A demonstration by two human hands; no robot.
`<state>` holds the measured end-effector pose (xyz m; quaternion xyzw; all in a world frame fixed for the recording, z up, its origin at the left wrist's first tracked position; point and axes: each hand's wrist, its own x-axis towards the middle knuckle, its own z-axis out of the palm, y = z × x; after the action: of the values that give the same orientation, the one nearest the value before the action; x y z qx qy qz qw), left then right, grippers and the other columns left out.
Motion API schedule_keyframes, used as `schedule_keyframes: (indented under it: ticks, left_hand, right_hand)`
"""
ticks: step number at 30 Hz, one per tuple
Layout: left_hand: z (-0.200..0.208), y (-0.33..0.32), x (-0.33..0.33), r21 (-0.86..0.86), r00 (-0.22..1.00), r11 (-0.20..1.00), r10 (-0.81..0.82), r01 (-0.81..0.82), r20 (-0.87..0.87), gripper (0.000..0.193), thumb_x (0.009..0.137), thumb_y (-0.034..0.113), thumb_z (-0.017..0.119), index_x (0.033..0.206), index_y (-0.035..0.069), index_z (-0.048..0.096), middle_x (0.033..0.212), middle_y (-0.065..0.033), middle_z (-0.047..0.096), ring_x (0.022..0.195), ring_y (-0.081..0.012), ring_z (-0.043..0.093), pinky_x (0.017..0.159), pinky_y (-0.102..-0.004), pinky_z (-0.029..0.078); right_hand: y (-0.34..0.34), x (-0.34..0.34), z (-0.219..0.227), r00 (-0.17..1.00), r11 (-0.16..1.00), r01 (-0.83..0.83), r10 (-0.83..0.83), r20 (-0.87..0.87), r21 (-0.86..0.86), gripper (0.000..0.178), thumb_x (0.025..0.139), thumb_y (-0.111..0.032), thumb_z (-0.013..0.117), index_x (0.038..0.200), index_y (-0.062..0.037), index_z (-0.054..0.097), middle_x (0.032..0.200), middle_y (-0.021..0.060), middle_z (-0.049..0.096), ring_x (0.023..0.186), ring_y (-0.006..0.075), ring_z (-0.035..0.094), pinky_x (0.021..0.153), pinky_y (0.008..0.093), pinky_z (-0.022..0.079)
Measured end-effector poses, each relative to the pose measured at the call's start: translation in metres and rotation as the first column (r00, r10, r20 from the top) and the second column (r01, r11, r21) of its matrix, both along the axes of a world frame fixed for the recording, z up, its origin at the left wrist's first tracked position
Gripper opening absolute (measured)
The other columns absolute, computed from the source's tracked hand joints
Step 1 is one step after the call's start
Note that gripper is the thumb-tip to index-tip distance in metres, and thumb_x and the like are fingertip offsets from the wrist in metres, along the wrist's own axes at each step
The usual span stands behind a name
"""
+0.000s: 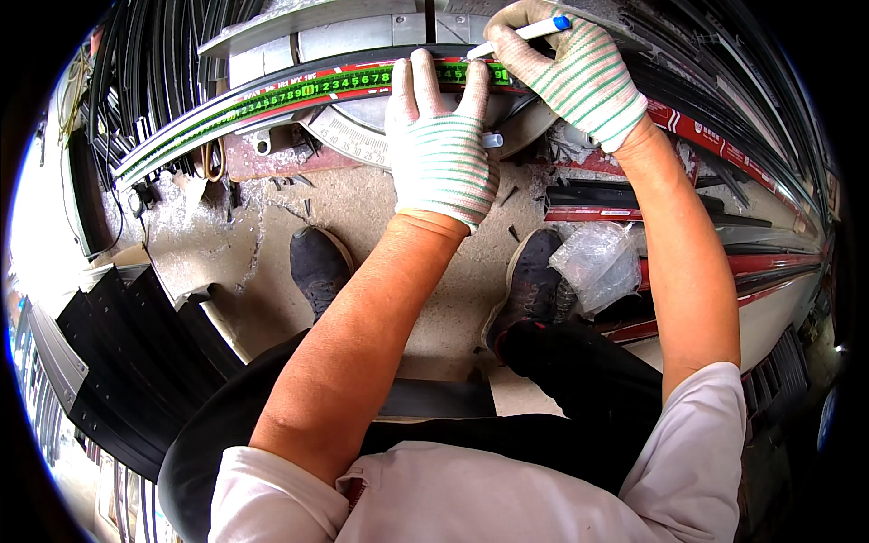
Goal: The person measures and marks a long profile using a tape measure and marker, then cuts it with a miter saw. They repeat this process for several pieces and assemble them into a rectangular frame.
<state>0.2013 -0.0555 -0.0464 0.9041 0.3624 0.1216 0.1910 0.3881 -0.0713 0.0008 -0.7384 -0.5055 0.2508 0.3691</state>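
A green tape measure blade point(272, 101) with black markings lies stretched along a long, slim profile strip point(172, 145) with red-and-white film. My left hand point(442, 149), in a white glove with green stripes, holds the blade against the strip, fingertips spread over it and the thumb hidden. A short pale tube point(491, 140), perhaps a pen cap, pokes out beside this hand. My right hand point(584, 81), gloved alike, grips a white marker pen point(525, 38) with a blue end. Its tip meets the strip's far edge beside my left forefinger.
Under the strip sits a round metal saw base point(358, 136) with an angle scale and a metal fence point(317, 25). Black profiles point(136, 344) stack at the left; red-and-black ones point(715, 136) lie at the right. Clear plastic wrap point(597, 262) lies by my shoe point(534, 281). Shavings litter the floor.
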Motion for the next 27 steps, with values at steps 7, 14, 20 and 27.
schedule_keyframes:
  ticks: [7, 14, 20, 27]
  left_hand:
    - [-0.0021, -0.0004, -0.0001, -0.004, 1.000, 1.000, 0.006, -0.006, -0.002, 0.094, 0.069, 0.020, 0.083, 0.158, 0.018, 0.051, 0.163, -0.0356, 0.029, 0.148, -0.0560, 0.031, 0.118, -0.0604, 0.036]
    - [-0.0008, -0.0013, 0.0003, -0.003, 1.000, 1.000, 0.015, -0.015, -0.021, 0.092, 0.071, 0.021, 0.084, 0.158, 0.019, 0.051, 0.164, -0.0352, 0.029, 0.149, -0.0558, 0.031, 0.119, -0.0598, 0.035]
    - [0.0002, -0.0011, 0.0005, -0.002, 1.000, 1.000, 0.020, -0.020, -0.022, 0.091, 0.072, 0.021, 0.084, 0.157, 0.020, 0.052, 0.164, -0.0350, 0.032, 0.150, -0.0551, 0.032, 0.122, -0.0577, 0.035]
    - [0.0008, -0.0010, 0.0005, -0.002, 1.000, 1.000, 0.018, -0.018, -0.022, 0.091, 0.072, 0.022, 0.085, 0.157, 0.020, 0.053, 0.164, -0.0352, 0.031, 0.149, -0.0551, 0.033, 0.122, -0.0577, 0.035]
  right_hand:
    - [0.0004, 0.0004, -0.0007, 1.000, 1.000, -0.004, 0.004, -0.012, -0.010, 0.015, 0.097, -0.019, 0.074, 0.097, -0.0043, 0.077, 0.087, 0.0111, 0.079, 0.081, 0.0200, 0.077, 0.076, 0.0330, 0.059]
    - [0.0002, 0.0014, -0.0022, 1.000, 1.000, -0.018, 0.018, 0.007, -0.001, 0.016, 0.097, -0.020, 0.074, 0.098, -0.0044, 0.077, 0.088, 0.0117, 0.079, 0.081, 0.0206, 0.077, 0.076, 0.0335, 0.059]
    - [0.0000, 0.0010, -0.0016, 1.000, 1.000, -0.013, 0.013, 0.007, -0.009, 0.016, 0.097, -0.020, 0.074, 0.098, -0.0047, 0.077, 0.089, 0.0114, 0.079, 0.081, 0.0208, 0.077, 0.076, 0.0337, 0.059]
    - [0.0005, 0.0015, -0.0024, 1.000, 1.000, -0.011, 0.011, 0.011, 0.008, 0.016, 0.097, -0.020, 0.074, 0.097, -0.0049, 0.077, 0.089, 0.0114, 0.079, 0.081, 0.0209, 0.077, 0.076, 0.0336, 0.059]
